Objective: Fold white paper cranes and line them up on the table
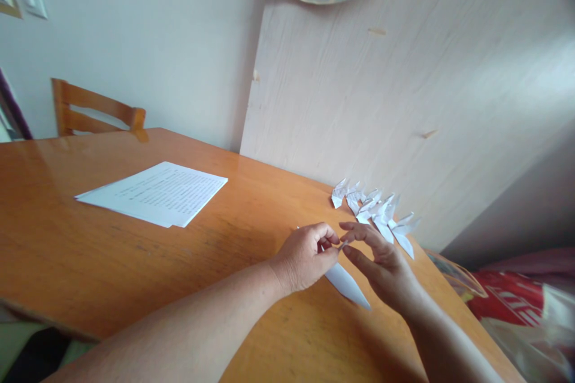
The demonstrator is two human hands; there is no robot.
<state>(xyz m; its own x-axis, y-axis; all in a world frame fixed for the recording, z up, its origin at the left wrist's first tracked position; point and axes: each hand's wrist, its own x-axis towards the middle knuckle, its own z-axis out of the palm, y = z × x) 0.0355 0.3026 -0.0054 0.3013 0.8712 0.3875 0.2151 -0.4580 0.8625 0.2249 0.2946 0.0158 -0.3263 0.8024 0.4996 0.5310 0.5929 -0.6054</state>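
Note:
My left hand (309, 256) is closed in a pinch on a piece of folded white paper (347, 286). A long pointed flap of this paper slants down below the fingers, just above the wooden table (251, 335). Facing it, my right hand (381, 260) has its thumb and index finger on a small narrow tip of the same paper, between the two hands. Its other fingers are held a little apart. My left fingers cover the paper's middle part. Beyond my right hand stand several folded paper figures (380, 210) with pointed flaps, lined up along the table's far edge.
A stack of printed sheets (157, 194) lies on the left of the table. A wooden chair (96, 108) stands behind it. The wall panel (350, 96) borders the far edge. Right of the table are a red bag (507, 299) and other bags.

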